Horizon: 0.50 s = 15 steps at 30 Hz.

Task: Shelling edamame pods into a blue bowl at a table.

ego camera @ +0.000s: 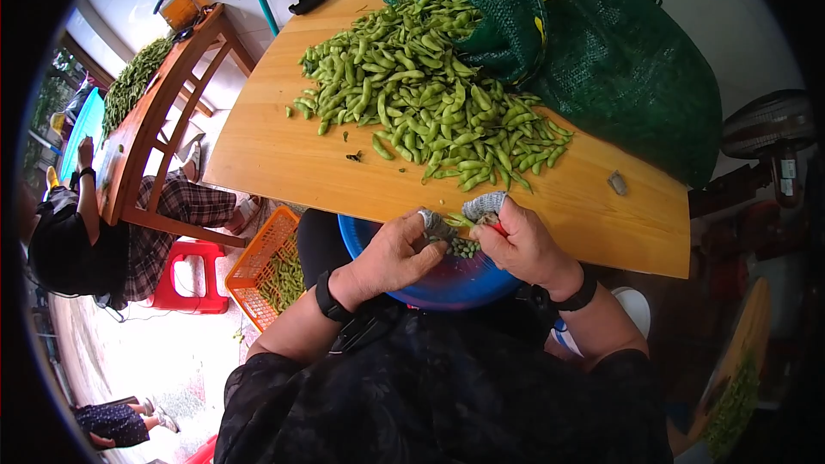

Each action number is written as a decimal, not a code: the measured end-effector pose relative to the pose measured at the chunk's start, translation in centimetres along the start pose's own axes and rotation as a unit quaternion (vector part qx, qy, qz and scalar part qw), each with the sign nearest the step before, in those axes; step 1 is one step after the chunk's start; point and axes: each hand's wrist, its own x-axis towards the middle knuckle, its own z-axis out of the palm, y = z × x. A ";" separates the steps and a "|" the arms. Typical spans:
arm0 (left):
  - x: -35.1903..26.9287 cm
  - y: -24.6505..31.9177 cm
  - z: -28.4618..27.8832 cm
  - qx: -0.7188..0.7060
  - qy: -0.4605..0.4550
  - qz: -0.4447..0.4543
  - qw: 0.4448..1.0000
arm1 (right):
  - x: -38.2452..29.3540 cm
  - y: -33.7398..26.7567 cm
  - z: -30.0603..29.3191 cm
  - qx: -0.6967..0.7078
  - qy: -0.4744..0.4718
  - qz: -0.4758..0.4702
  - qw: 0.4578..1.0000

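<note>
Over a blue plastic basin (pixel 445 290) on my lap, my left hand (pixel 403 248) grips one end of a green soybean pod (pixel 459 220). A grey fabric finger cover is on its index finger. My right hand (pixel 522 238), with a similar grey cover, is closed around a small red-handled tool (pixel 499 229) at the pod's other end; what kind of tool is hidden by the fingers. Shelled green beans (pixel 464 247) lie in the basin below. Beyond my hands, a large heap of soybean pods (pixel 412 90) spreads over the wooden table (pixel 271 142).
A green mesh sack (pixel 625 71) leans over the table's far right. A dark object (pixel 309 1) lies at the far left corner. An orange plastic basket (pixel 242 277) holding pods stands on the floor at left, near a red stool (pixel 193 277). Another person (pixel 77 232) sits at a second table.
</note>
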 end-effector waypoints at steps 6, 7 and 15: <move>1.3 1.2 -0.1 -0.212 -0.032 -0.106 0.971 | 0.7 -0.8 0.2 -0.060 0.033 -0.117 0.991; 1.6 1.0 -0.3 -0.212 -0.032 -0.105 0.971 | 0.7 -0.9 0.2 -0.056 0.021 -0.115 0.992; 2.3 1.4 -0.7 -0.285 -0.104 -0.097 0.948 | 0.8 -1.1 -0.3 -0.050 -0.005 -0.163 0.985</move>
